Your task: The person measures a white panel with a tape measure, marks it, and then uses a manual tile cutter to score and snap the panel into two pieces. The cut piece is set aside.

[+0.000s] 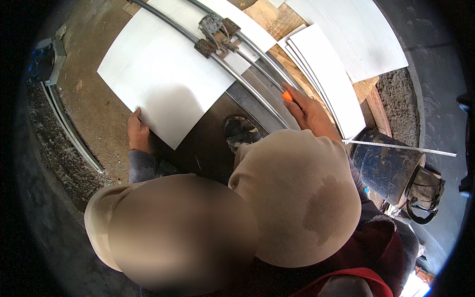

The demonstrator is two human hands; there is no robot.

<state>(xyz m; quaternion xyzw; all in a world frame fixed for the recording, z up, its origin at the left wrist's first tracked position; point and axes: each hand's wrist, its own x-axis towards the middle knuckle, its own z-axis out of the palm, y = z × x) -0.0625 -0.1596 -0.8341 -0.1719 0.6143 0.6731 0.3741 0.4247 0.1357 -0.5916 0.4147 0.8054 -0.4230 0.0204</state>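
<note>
A large white tile (158,64) lies across a manual tile cutter, under its two steel guide rails (252,89). My left hand (138,132) is closed on the tile's near left edge, thumb on top; its fingers underneath are hidden. My right hand (314,116) is wrapped round the orange handle (287,96) of the cutter's lever rod. Farther up the rails sits the worn, dirt-caked carriage (216,35). The cutter's grey metal bed (255,91) shows past the tile's right edge.
To the right, narrow white tile strips (326,84) are stacked beside another large white tile (351,39) and brown cardboard (277,22). A dark, stained bucket (386,166) stands near my right arm, with a white measuring strip (405,147) by it. My tan-trousered knee (297,198) is close below.
</note>
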